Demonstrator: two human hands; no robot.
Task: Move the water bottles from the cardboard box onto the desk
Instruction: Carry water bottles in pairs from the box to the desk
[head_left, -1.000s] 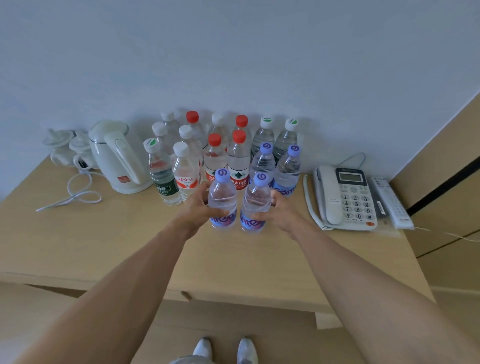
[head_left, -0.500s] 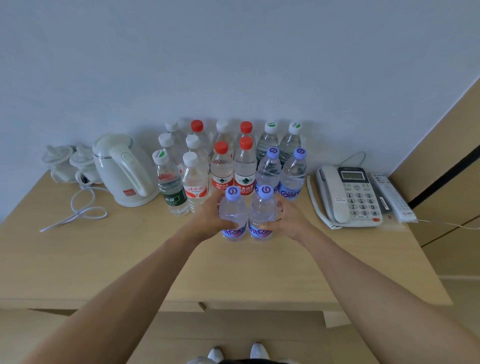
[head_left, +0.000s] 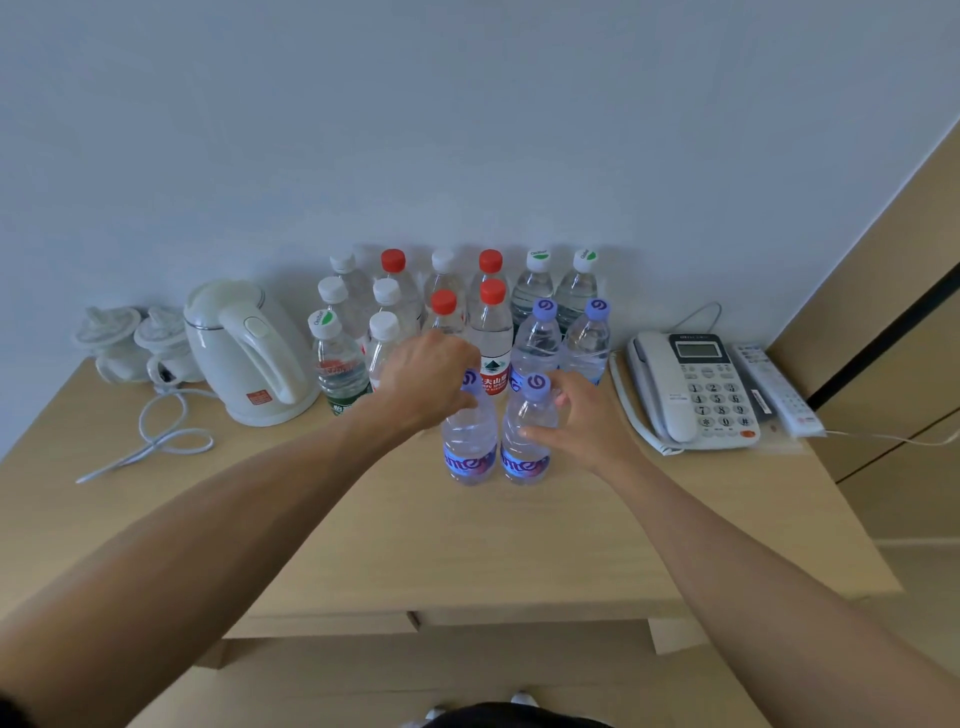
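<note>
My right hand (head_left: 587, 421) has its fingers (head_left: 535, 432) loosely spread against the side of the right purple-capped bottle (head_left: 524, 441), thumb up near the cap, touching but not wrapped round it. My left hand (head_left: 426, 379) hovers over the left purple-capped bottle (head_left: 467, 441) with its fingers curled downward over the cap; I cannot tell whether they grip it. These two bottles stand upright, touching each other, near the middle of the tabletop (head_left: 363, 545).

Just behind them stand two more purple-capped bottles (head_left: 563, 338), and beyond those the cluster of bottles (head_left: 457, 291) with red, white and green-marked caps runs back to the tabletop's far edge by the wall.

Toward the left far corner sit a white kettle (head_left: 244, 353), its loose cord (head_left: 156, 441) and two small white cups (head_left: 135, 338). Toward the right far corner lie a desk phone (head_left: 691, 384) and, just beside it, a white remote (head_left: 774, 389).
</note>
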